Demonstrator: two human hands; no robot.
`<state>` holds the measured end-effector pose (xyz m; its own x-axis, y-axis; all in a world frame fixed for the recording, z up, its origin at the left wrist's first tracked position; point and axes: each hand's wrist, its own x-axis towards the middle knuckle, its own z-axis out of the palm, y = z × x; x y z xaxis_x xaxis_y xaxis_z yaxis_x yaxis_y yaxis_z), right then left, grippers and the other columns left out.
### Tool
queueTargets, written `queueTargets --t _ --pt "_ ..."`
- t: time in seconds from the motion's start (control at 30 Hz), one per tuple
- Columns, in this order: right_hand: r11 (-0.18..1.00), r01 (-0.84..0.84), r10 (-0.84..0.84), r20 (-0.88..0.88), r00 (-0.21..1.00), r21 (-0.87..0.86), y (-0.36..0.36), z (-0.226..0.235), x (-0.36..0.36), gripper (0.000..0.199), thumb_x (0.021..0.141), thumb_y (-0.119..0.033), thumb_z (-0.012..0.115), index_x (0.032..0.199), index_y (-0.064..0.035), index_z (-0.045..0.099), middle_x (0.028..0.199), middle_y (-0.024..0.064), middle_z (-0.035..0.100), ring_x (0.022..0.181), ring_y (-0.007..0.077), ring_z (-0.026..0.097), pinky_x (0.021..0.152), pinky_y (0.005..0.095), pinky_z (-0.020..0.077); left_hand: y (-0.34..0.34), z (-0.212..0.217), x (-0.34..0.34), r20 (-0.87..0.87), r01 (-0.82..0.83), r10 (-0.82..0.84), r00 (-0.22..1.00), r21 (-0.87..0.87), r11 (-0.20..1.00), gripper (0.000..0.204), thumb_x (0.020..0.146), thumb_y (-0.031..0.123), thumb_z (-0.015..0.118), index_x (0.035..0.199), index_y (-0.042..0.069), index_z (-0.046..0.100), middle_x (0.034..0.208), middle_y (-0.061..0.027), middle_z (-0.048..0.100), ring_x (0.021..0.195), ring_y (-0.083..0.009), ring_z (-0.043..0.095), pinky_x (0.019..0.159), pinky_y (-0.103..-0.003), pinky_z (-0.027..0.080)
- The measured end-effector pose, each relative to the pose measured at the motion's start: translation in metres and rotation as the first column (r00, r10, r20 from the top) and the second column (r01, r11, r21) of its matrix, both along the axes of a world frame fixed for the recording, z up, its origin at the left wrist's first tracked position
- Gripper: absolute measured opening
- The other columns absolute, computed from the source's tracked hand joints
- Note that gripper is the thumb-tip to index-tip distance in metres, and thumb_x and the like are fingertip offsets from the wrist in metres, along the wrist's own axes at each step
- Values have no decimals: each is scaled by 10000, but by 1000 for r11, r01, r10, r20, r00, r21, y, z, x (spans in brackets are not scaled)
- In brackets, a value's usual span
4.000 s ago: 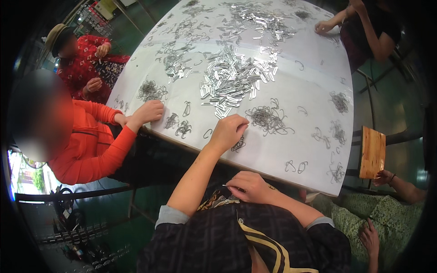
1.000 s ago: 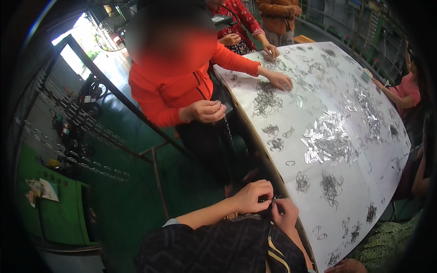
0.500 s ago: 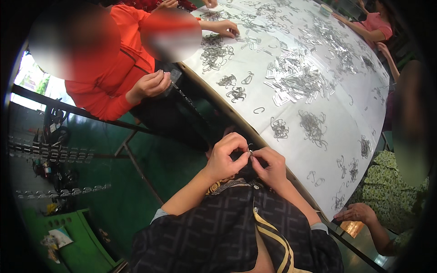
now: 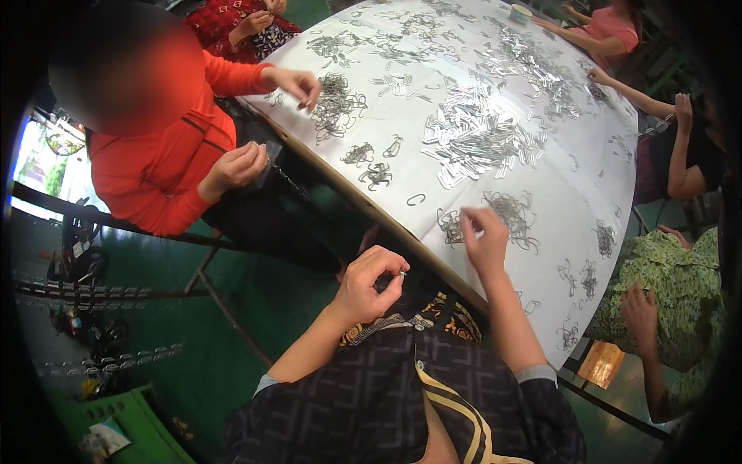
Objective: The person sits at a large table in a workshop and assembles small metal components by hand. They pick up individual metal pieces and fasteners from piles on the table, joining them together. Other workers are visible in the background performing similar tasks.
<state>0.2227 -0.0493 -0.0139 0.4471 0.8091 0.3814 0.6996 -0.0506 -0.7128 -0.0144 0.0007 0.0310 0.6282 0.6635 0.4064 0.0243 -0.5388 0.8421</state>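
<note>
My left hand is closed in front of my chest, just off the table's near edge. Thumb and forefinger pinch a small shiny metal piece, too small to tell its kind. Out over the table, my right hand has its fingers bent together at a small pile of curved wire hooks; whatever is between the fingertips is hidden. Beside that hand lies a larger pile of hooks. Farther off spreads a heap of narrow, elongated metal loops.
A white-covered table with a wooden edge carries more hook piles. At left, a person in red works with both hands; a person in green sits at right. Others sit around the far sides. A green bench stands lower left.
My hands were together at the table edge. The right has moved forward and right to the hook piles; the left stays back, still pinching. The person in red has drawn one hand back.
</note>
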Motion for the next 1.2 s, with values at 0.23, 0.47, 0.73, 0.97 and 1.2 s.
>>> queueTargets --t 0.23,0.47,0.73,0.97,1.2 --pt "984 -9 67 324 944 -176 57 -28 52 213 798 -64 687 1011 -56 701 939 116 605 941 300 573 812 396 487 3 -1 5 8 19 -20 1000 54 998 141 711 -61 625 787 24 542 853 -96 665 736 -224 613 670 -307 494" --pt "960 -14 78 219 973 -279 69 -33 63 131 787 -65 705 911 -27 686 895 139 600 923 330 578 811 405 477 2 -3 2 -24 18 -17 1000 27 999 141 719 -59 630 788 23 537 858 -99 668 755 -229 620 669 -307 499" --pt "959 -85 -9 -329 944 -271 55 -9 45 134 821 -89 717 909 -5 662 843 124 682 763 259 651 694 340 508 4 -11 8 -11 37 -37 999 20 999 125 741 -57 631 796 15 545 868 -99 668 748 -209 609 649 -290 496" --pt "968 -252 70 -942 330 -17 6 7 -14 205 828 -109 745 972 6 655 861 75 690 743 148 650 664 270 508 5 -18 23 -37 -1 1 999 13 1000 130 747 -21 647 832 18 557 816 -89 626 783 -267 607 692 -354 488" --pt "980 -198 110 -890 443 22 -15 19 -58 185 832 -38 731 983 44 661 842 77 707 759 98 650 693 216 505 5 -22 22 -90 -35 41 995 66 997 137 745 2 659 830 24 554 797 -96 592 776 -291 585 681 -385 474"
